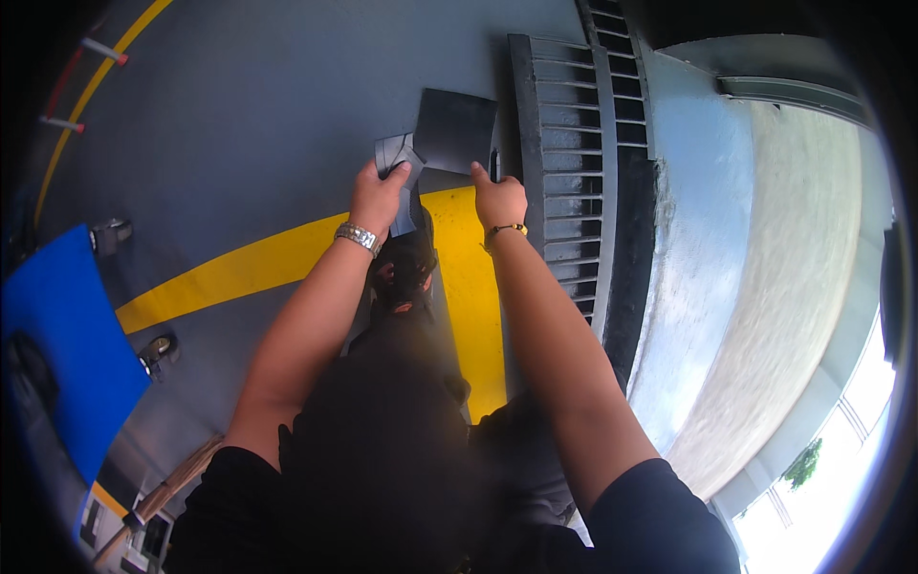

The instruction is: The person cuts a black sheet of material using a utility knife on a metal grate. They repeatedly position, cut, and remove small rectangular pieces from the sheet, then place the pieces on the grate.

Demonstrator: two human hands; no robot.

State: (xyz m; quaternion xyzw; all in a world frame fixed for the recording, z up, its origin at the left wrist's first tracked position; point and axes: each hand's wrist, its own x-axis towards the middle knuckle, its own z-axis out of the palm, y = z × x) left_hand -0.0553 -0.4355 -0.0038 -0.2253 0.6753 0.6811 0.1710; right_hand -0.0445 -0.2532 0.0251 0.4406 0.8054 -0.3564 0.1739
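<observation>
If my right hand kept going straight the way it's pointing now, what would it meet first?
Your right hand points up the picture, fingers already on the edge of the dark flat panel that both hands grip. Going on, it would meet that panel first; the slatted metal grate lies just right, though depth is unclear.

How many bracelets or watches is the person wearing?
2: a silver metal watch band on the left wrist, and a thin gold-coloured bracelet on the right wrist. Both hands grip a dark grey panel.

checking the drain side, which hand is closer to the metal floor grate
Right. The right hand grips the dark sheet's right edge, just beside the grate. The left hand holds the sheet's left side, farther from it.
</observation>
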